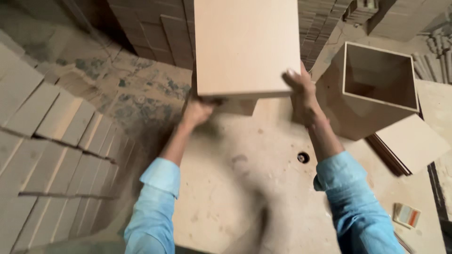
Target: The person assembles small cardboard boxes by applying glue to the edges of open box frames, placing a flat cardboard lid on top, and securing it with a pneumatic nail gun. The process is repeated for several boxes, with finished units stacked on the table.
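Both my hands hold up a flat, pale brown board [245, 44], a square panel raised above a dusty work table [226, 197]. My left hand [197, 112] grips it from under its lower left corner, fingers partly hidden by the panel. My right hand [301, 96] clasps the lower right edge, thumb on the face. Both sleeves are light blue.
An open-topped box [372, 91] of the same board stands at the right on a stack of flat panels [412, 143]. Rows of stacked panels [52, 141] fill the left. More stacks [155, 28] stand behind. A small hole [303, 157] and a sanding block [407, 215] are on the table.
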